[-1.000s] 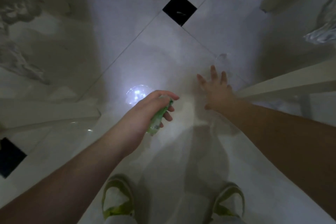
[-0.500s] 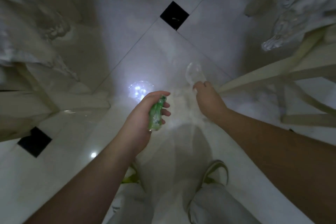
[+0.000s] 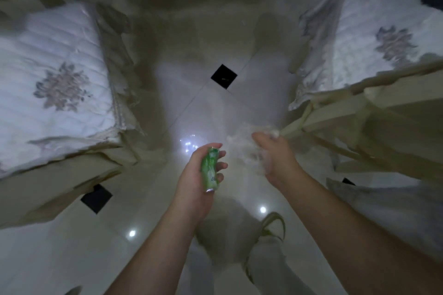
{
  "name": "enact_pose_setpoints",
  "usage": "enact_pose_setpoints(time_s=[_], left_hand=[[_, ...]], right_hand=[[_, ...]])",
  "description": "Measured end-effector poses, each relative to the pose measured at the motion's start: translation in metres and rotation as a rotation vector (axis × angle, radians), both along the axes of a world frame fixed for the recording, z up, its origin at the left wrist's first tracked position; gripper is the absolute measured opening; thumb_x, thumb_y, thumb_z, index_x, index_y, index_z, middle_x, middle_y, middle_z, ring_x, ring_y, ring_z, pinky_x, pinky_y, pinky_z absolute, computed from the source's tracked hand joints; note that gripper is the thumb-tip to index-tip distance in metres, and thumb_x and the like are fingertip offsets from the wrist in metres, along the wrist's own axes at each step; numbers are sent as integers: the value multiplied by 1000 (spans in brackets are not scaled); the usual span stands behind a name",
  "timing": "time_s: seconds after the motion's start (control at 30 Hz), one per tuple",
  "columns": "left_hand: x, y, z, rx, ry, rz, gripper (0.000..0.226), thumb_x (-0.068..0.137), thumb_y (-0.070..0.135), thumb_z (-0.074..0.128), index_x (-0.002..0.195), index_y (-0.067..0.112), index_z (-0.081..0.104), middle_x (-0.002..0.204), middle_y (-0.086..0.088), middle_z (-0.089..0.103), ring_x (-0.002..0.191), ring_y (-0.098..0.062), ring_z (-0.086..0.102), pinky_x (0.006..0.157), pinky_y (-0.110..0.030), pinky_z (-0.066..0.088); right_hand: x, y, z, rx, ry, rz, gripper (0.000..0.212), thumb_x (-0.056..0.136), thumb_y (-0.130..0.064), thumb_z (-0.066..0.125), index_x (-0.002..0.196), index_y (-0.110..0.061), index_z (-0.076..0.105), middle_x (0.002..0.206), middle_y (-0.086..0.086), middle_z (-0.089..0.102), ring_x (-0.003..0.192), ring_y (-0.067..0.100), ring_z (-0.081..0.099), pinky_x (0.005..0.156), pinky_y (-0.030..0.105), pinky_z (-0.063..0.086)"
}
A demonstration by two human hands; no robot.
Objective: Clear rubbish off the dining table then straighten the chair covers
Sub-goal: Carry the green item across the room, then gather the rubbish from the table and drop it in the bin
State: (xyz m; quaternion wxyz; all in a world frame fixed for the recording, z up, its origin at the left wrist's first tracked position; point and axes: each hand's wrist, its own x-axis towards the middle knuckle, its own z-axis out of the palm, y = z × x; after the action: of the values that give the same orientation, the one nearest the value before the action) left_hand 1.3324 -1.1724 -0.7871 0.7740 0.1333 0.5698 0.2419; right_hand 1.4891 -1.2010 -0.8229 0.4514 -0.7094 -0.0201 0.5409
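My left hand (image 3: 203, 170) grips a crumpled green wrapper (image 3: 210, 170) above the pale tiled floor. My right hand (image 3: 275, 155) is just to its right, with its fingers curled round a thin clear piece of plastic rubbish (image 3: 242, 148) that is blurred and hard to make out. A chair with a white quilted, flower-embroidered cover (image 3: 55, 84) stands at the left. A second chair with the same kind of cover (image 3: 374, 40) stands at the right, close to my right hand.
The glossy floor (image 3: 208, 38) has small black inset tiles (image 3: 223, 76) and reflects ceiling lights. The cream wooden frame of the right chair (image 3: 340, 115) slants toward my right hand. My feet in green-strapped sandals (image 3: 273, 230) are below.
My right hand went from spread flat near the floor to curled round the clear plastic and lifted. The view rose, and both chair covers came into sight. My left hand kept the green wrapper.
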Motion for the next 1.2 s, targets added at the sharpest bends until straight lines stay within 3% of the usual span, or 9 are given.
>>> enact_pose_setpoints(time_s=[0.2, 0.3, 0.43, 0.5, 0.67, 0.83, 0.93, 1.07, 1.2], left_hand=[[11, -2, 113, 49, -21, 33, 16, 88, 23, 52, 96, 18, 65, 92, 3, 65, 76, -13, 59, 59, -24, 35], [12, -2, 165, 82, -60, 44, 18, 90, 22, 50, 98, 15, 65, 91, -1, 65, 74, -12, 57, 57, -24, 35], [12, -4, 228, 108, -122, 39, 21, 91, 22, 47, 96, 13, 65, 107, -14, 64, 85, -18, 58, 57, -24, 35], [12, -6, 259, 129, -131, 25, 22, 92, 22, 46, 92, 15, 67, 108, -14, 63, 88, -18, 57, 58, -25, 35], [5, -7, 333, 228, -124, 3, 17, 89, 22, 51, 92, 13, 65, 103, -13, 65, 87, -19, 62, 60, -25, 36], [-6, -2, 384, 334, -127, 9, 19, 89, 22, 51, 88, 17, 68, 92, -7, 68, 82, -17, 65, 60, -26, 37], [-11, 0, 410, 374, -167, -21, 17, 85, 22, 53, 91, 16, 67, 89, -6, 67, 78, -16, 64, 57, -24, 37], [-18, 5, 435, 404, -218, -83, 26, 74, 28, 59, 94, 14, 67, 91, -9, 66, 77, -17, 64, 56, -25, 37], [-18, 10, 457, 423, -301, -160, 29, 71, 28, 60, 95, 12, 66, 87, -9, 65, 72, -16, 62, 52, -22, 41]], right_hand=[[-4, -9, 131, 146, -32, 29, 27, 92, -5, 53, 72, -16, 68, 69, 1, 67, 63, 15, 63, 54, 25, 51], [-6, -7, 191, 136, -106, -47, 17, 96, -6, 42, 97, -4, 59, 71, 4, 63, 59, 14, 58, 48, 19, 47], [-8, -8, 265, 111, 27, -71, 31, 96, -38, 51, 100, -11, 66, 80, 11, 61, 67, 17, 60, 55, 19, 50], [-10, -16, 293, 135, 13, 86, 46, 80, -61, 59, 91, -18, 71, 93, 14, 72, 86, 28, 69, 75, 38, 57], [-14, -40, 352, 225, -137, 220, 22, 81, -25, 74, 78, -6, 64, 71, 7, 67, 69, 19, 67, 61, 26, 53], [-22, -47, 396, 301, -105, 171, 29, 82, -29, 75, 101, -9, 68, 93, 12, 73, 88, 26, 70, 78, 38, 56], [-28, -46, 419, 341, -176, 105, 33, 82, -23, 75, 106, -4, 62, 91, 9, 69, 88, 24, 68, 74, 34, 54], [-35, -45, 448, 358, -193, 4, 5, 84, -13, 65, 88, -14, 64, 83, 9, 68, 76, 23, 64, 69, 33, 50], [-44, -46, 486, 346, -158, -65, 13, 98, -10, 47, 102, -13, 59, 89, 7, 69, 62, 14, 66, 47, 19, 48]])
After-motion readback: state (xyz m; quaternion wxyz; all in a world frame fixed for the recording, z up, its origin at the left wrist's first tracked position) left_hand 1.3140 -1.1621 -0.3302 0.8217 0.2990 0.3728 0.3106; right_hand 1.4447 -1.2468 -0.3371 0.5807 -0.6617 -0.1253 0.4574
